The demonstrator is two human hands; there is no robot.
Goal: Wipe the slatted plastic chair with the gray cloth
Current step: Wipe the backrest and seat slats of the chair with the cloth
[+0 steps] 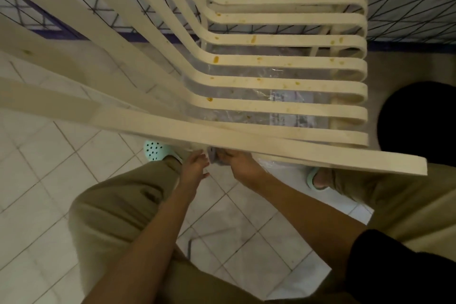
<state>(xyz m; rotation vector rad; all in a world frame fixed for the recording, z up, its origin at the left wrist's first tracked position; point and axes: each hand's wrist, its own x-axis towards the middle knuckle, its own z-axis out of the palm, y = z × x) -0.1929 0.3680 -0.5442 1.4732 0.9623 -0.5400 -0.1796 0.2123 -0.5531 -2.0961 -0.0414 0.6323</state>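
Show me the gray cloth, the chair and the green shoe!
gray cloth [212, 156]: head view, the small bit showing below the near slat.
chair [283, 61]: head view, middle of a stained seat slat.
green shoe [155, 151]: head view, its holed toe.

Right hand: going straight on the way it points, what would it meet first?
Probably the chair's nearest slat: the right hand, gripping the gray cloth, points at its underside edge; depth is unclear.

Chair slat [246, 139] hides most of gray cloth [212, 156].
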